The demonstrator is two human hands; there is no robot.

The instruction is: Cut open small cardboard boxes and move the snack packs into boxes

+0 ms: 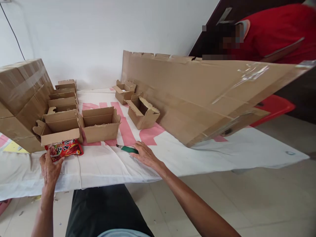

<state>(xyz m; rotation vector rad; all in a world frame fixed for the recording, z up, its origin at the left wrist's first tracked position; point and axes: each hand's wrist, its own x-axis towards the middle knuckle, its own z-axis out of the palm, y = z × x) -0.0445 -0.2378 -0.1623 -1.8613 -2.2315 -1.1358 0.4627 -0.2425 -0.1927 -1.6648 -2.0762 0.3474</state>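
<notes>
My left hand (51, 168) grips the near edge of a shiny red food packet (67, 149) with dark and white lettering. The packet lies on the cloth against an open cardboard box (60, 134), whose front flap hangs over part of it. My right hand (145, 154) is closed on the end of a green utility knife (129, 149), held low at the table top. Its blade points left, toward a second open box (101, 131).
More open boxes (63, 100) stand in a row behind, beside stacked taped cartons (24, 98). Two small open boxes (143, 113) sit by a large upright cardboard sheet (197, 92). Behind it are a person in red (278, 29) and a red stool (276, 108). White cloth (103, 168) covers the table.
</notes>
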